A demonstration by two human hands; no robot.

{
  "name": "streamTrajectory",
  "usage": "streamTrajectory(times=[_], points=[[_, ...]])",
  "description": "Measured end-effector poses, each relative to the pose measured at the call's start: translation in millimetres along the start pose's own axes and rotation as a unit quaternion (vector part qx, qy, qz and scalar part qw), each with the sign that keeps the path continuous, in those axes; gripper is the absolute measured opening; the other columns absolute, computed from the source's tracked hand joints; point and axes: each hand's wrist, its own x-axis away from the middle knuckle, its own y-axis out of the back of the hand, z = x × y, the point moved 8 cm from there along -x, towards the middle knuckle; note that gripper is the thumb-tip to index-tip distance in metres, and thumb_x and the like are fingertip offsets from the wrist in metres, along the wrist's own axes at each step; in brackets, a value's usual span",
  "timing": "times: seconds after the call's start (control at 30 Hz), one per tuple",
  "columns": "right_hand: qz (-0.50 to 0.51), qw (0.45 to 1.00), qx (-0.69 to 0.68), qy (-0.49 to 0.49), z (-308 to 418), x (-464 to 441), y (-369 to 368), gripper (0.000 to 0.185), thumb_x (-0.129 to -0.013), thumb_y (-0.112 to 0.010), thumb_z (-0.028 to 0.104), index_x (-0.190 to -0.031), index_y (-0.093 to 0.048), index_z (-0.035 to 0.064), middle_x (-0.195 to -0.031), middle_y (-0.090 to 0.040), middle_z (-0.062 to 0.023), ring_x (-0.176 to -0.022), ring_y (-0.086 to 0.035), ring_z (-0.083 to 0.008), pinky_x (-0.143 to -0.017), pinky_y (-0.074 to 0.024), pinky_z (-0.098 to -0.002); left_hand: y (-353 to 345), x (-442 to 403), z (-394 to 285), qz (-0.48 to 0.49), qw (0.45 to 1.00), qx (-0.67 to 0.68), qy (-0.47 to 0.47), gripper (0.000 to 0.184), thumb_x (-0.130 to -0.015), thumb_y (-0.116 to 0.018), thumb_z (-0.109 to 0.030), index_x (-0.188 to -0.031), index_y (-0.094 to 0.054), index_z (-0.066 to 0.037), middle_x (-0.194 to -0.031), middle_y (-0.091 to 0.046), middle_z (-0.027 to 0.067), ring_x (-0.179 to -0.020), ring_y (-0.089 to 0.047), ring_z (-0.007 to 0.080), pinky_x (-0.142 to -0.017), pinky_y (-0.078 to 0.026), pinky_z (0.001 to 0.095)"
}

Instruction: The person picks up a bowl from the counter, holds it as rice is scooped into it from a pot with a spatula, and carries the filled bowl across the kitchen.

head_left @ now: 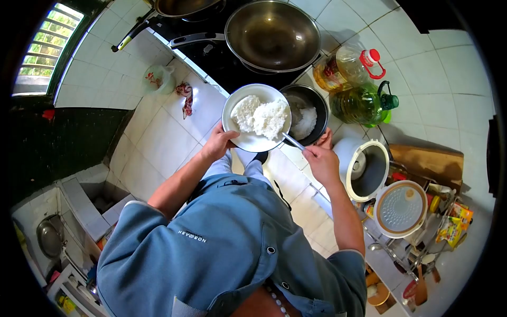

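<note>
Two mounds of white rice (266,117) sit on the plate (253,143), whose rim my left hand (219,141) grips, thumb on top. My right hand (321,157) is closed round a utensil (293,141) slanting to the plate's edge; from this remote feed I can't make out its working end. Fingers of that hand also reach the black pot (317,99), but whether they grip it I can't tell. As I judge it, much is done: the plate carries a good helping, while a clump of rice (305,124) is left in the pot, just beside.
</note>
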Motion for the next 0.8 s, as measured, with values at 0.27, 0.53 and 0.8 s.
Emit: streamTrajectory(times=[0.27,0.53,0.8], points=[[0.012,0.988,0.139,0.073,54,-15,42,0.019,-0.084,-0.058,0.026,-0.078,-0.068,0.0112,-0.068,-0.064,-0.0071,-0.070,-0.060,-0.0274,-0.067,-0.0463,-0.0392,-6,3,-8,-0.013,1.000,0.024,-0.001,0.049,-0.080,-0.052,0.007,-0.127,-0.041,-0.003,-0.113,-0.057,0.0154,-0.097,-0.063,0.0302,-0.080,-0.057,0.0438],[-0.002,0.958,0.275,0.082,107,4,106,0.021,-0.084,-0.056,0.024,-0.073,-0.065,0.0094,-0.069,-0.061,-0.0130,-0.072,-0.059,-0.0336,-0.063,-0.0445,-0.0449,-21,-9,-1,-0.010,0.998,0.058,-0.002,0.049,-0.080,-0.050,0.007,-0.127,-0.040,-0.003,-0.113,-0.057,0.0156,-0.096,-0.064,0.0294,-0.079,-0.057,0.0425],[-0.066,0.973,0.222,0.012,109,31,144,0.019,-0.083,-0.058,0.025,-0.082,-0.068,0.0093,-0.069,-0.062,-0.0137,-0.066,-0.060,-0.0331,-0.061,-0.0456,-0.0433,-19,-12,0,-0.005,0.999,0.039,-0.011,0.049,-0.079,-0.051,0.008,-0.126,-0.041,-0.003,-0.112,-0.057,0.0151,-0.094,-0.064,0.0287,-0.079,-0.058,0.0415]])
